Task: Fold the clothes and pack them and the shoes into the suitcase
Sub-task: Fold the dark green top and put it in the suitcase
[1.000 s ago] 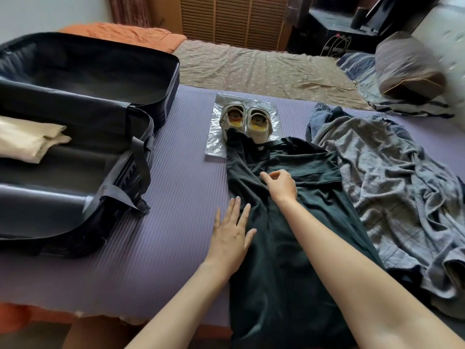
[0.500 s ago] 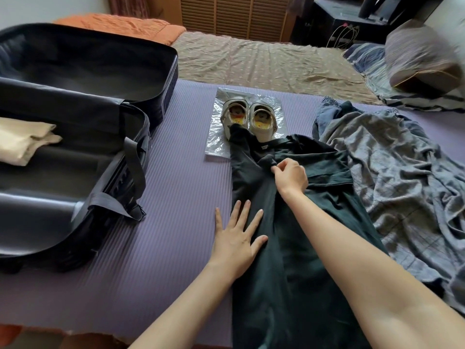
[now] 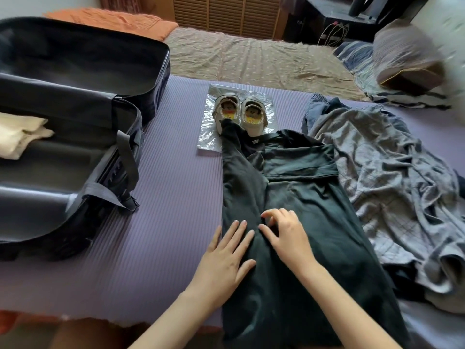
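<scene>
Head view: right of the open suitcase (image 3: 164,71), the dark green garment (image 3: 302,197) lies lengthwise on the purple mat (image 3: 176,197), its far end lapping the shoes (image 3: 251,114). The left hand (image 3: 226,258) presses its suitcase-side edge, fingers (image 3: 240,230) straight and holding nothing; the right hand (image 3: 286,235) rests bent fingers (image 3: 279,213) on the folded-in sleeve (image 3: 241,177), pinching or not I cannot tell. Likely risk: the sleeve slides open when pressure lifts, or tugging drags the shoes.
</scene>
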